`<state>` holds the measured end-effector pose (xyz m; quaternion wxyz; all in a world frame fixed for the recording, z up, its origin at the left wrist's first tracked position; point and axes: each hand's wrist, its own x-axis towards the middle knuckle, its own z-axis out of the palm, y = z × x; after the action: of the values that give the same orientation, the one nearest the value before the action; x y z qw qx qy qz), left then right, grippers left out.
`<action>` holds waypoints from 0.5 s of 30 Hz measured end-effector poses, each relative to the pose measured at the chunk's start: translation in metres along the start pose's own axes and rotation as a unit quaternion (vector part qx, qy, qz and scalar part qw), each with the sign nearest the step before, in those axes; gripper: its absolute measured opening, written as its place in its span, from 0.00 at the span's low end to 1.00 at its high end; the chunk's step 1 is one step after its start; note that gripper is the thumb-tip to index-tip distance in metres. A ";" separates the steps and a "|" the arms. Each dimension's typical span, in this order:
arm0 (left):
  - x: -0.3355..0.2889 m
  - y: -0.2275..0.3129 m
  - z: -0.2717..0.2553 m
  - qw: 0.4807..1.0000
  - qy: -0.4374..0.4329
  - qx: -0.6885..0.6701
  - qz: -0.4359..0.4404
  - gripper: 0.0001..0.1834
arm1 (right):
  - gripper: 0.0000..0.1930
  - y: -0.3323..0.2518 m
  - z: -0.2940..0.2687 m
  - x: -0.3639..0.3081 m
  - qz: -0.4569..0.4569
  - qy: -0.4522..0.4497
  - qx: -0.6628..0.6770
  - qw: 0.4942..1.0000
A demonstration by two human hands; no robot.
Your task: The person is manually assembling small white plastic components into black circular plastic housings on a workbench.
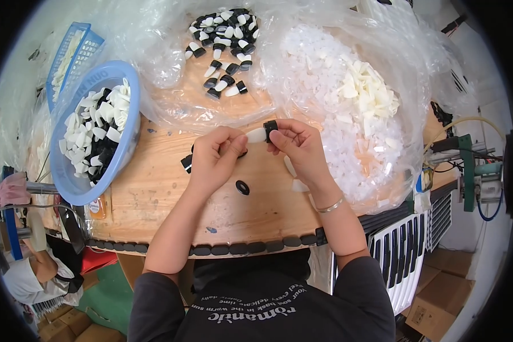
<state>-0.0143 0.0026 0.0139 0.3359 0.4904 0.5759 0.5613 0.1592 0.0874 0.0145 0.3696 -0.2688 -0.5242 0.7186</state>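
Head view: white tip [256,135] lies crosswise between the hands — left hand [215,157] pinches it, right hand [300,145] pinches its black cap [271,128].

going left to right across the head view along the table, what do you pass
blue basket → blue bowl of white and black parts → left hand → white piece with black ring held between both hands → right hand → heap of white parts on clear plastic

White tip [256,135] with black cap [271,127], level.
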 end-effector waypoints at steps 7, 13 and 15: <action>0.002 -0.003 -0.007 1.000 0.000 -0.020 0.006 0.08 | 0.11 -0.010 0.006 -0.002 -0.026 0.022 -0.027 0.999; 0.012 0.009 -0.026 0.975 0.022 0.217 0.050 0.08 | 0.17 -0.046 -0.003 0.053 0.040 -0.080 -0.399 0.913; 0.012 0.020 -0.029 0.976 -0.068 0.206 -0.021 0.07 | 0.19 -0.049 0.011 0.069 -0.025 -0.040 -0.317 0.947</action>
<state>-0.0416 0.0024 0.0392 0.2775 0.5743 0.6650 0.3885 0.1233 0.1461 0.0647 0.2617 -0.3297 -0.7461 0.5160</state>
